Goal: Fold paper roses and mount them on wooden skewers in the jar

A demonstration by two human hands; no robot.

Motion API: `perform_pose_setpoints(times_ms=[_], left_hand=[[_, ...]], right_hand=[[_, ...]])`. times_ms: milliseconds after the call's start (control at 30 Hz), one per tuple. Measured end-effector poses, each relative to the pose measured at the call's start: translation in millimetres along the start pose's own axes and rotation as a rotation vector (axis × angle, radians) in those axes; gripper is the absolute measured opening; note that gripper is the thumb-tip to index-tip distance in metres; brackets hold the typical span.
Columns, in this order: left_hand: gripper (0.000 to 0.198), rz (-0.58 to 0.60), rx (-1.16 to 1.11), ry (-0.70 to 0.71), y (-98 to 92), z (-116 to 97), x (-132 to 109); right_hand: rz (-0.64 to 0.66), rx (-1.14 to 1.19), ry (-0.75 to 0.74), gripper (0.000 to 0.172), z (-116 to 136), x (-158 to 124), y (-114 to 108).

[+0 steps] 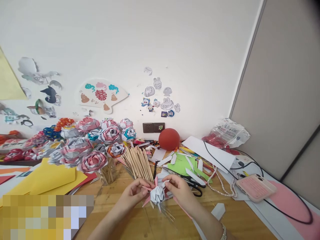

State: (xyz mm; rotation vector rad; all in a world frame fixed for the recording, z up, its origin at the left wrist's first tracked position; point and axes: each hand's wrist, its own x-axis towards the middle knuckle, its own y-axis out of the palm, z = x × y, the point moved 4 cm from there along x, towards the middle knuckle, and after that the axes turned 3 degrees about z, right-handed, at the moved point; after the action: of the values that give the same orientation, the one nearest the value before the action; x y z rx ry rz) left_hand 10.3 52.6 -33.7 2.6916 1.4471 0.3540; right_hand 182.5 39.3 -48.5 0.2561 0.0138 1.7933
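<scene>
Nearest us, a pale bracelet (223, 232) sits behind our right hand (178, 189), nearly closed, pinching the white-and-pink paper flower (157, 195) at its right edge; our left hand (136, 192), likewise, pinches its left petals, just before the wooden sticks (138, 163).

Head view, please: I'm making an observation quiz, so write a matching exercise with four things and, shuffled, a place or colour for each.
1. Folded-paper piece
2. Round object
3. Phone
4. Wooden sticks

A. Red, near the wall socket
B. Pale brown, in a bundle
C. Between the left hand and right hand
D. Pink, at the picture's right

Pairs: 1-C, 2-A, 3-D, 4-B
</scene>
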Motion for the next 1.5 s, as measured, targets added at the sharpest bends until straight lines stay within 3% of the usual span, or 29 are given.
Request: perform_pose_setpoints(times_ms=[133, 233, 333, 433, 533, 600, 800, 933, 1033, 1267, 1500], left_hand=[[0.034, 0.073, 0.008, -0.028, 7.9, -3, -1], [0.031, -0.041, 0.2, -0.018, 11.2, -7, -3], [0.017, -0.225, 0.55, 0.18, 15.4, -20, -7], [0.014, -0.153, 0.854, 0.402, 29.9, -29, -11], [0.016, -0.116, 0.979, 0.465, 36.5, -30, -13], [0.013, -0.148, 0.987, 0.426, 35.8, -28, -12], [0.006, -0.216, 0.826, 0.083, 31.3, -17, -9], [0.003, -0.253, 0.809, 0.055, 32.1, -17, -9], [0.004, -0.275, 0.819, 0.07, 31.9, -18, -9], [0.004, -0.192, 0.936, 0.206, 33.9, -18, -11], [0.008, -0.165, 1.038, 0.552, 42.4, -30, -18]], right_hand=[[-0.051, -0.106, -0.064, 0.025, 8, -1, -2], [-0.061, -0.447, -0.204, 0.014, 26, -6, 4], [-0.038, -0.641, -0.319, 0.01, 39, -12, 15], [-0.054, -0.685, -0.352, 0.014, 38, -15, 22], [-0.102, -0.647, -0.304, 0.016, 29, -15, 23], [-0.125, -0.608, -0.256, 0.014, 23, -14, 22], [-0.137, -0.546, -0.176, 0.007, 14, -12, 20], [-0.104, -0.521, -0.195, 0.011, 17, -11, 20], [-0.08, -0.513, -0.208, 0.012, 18, -10, 19], [-0.023, -0.535, -0.27, 0.009, 18, -11, 17], [-0.028, -0.576, -0.505, 0.006, 28, -21, 23]])
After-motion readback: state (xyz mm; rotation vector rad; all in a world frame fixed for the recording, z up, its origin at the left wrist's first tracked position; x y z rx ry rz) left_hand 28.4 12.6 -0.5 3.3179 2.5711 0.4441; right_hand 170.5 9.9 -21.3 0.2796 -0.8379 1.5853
